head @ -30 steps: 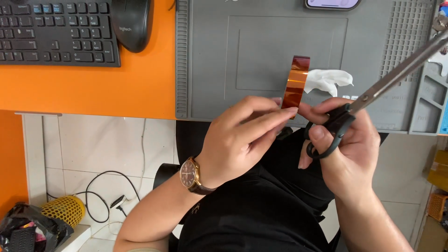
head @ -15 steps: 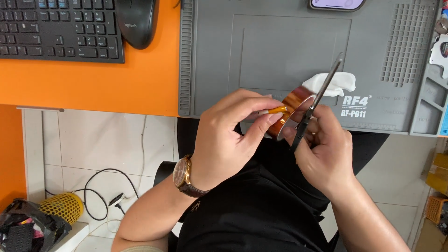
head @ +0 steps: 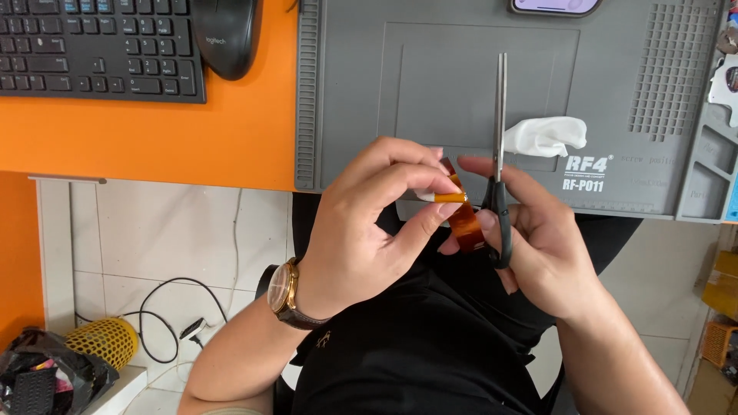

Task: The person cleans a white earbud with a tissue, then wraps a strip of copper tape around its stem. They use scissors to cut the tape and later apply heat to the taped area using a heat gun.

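Pinched between the thumb and forefinger of your left hand (head: 369, 230), a strip of amber tape (head: 461, 215) hangs just in front of the near edge of the grey work mat (head: 430, 77), over your lap. Your right hand (head: 538, 246) is closed through the black handles of the scissors (head: 498, 154), with its lower fingers touching the tape's free end. Scissor blades run straight away from you across the mat, nearly together; whether they are fully shut cannot be told. Tape lies directly left of the handles, its long axis slanting from the left fingertips down toward the right palm, so it crosses the line of the blades below their pivot. Your left hand is the nearer to the tape's upper end.

On the mat, right of the blades, lies a crumpled white wipe (head: 547, 135); beside it sits white printed lettering. A phone (head: 555, 6) shows at the mat's far edge. Left of the mat, on the orange desk (head: 154, 138), sit a black keyboard (head: 92, 46) and a black mouse (head: 227, 34).
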